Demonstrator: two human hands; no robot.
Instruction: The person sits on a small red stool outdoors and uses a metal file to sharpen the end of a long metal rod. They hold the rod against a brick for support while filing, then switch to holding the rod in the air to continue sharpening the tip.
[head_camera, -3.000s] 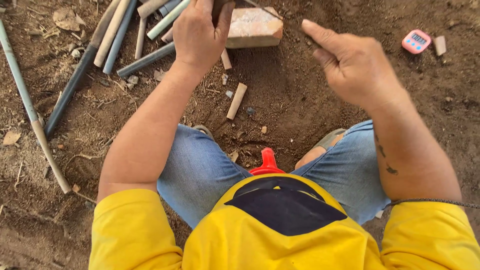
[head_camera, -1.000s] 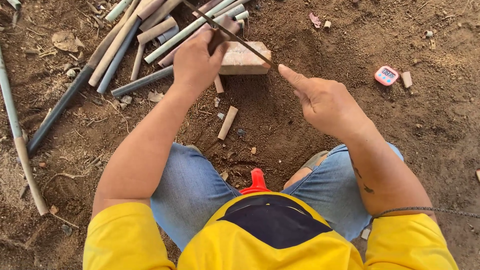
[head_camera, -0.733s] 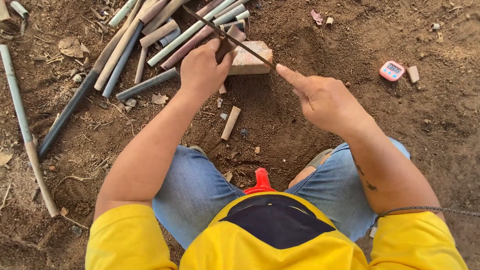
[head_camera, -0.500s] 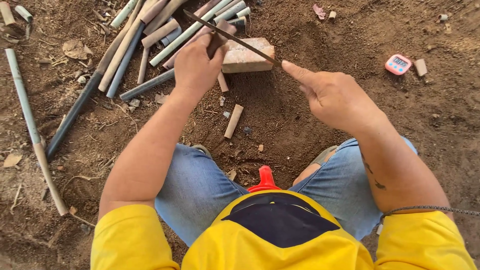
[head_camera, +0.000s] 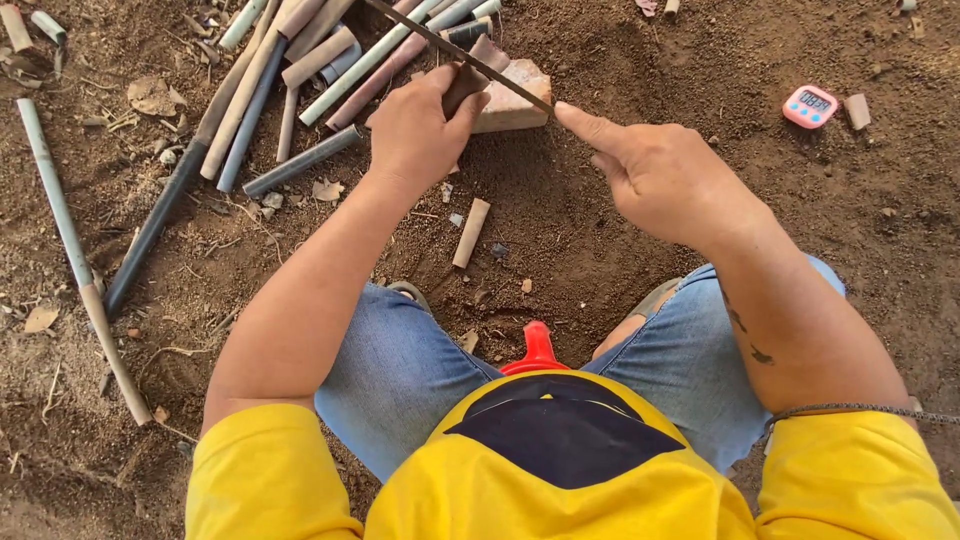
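My left hand (head_camera: 420, 125) grips a short brown pipe piece (head_camera: 465, 82) and presses it against a pale brick (head_camera: 512, 95) lying on the dirt. My right hand (head_camera: 660, 170) holds a thin dark saw blade (head_camera: 455, 52), index finger stretched along it; the blade runs diagonally up and left across the pipe piece. I squat over the spot, knees in blue jeans, yellow shirt below. A short cut length of tube (head_camera: 470, 232) lies on the ground just under my left hand.
A heap of long grey, green and brown pipes (head_camera: 300, 70) lies at the upper left, with one long pipe (head_camera: 75, 255) at the far left. A small pink timer (head_camera: 810, 105) sits at the right beside a short stub (head_camera: 857, 110). Bare dirt surrounds everything.
The right hand has slid the blade back and forth across the pipe piece on the brick. The left hand stayed clamped on the piece. The view shifted slightly.
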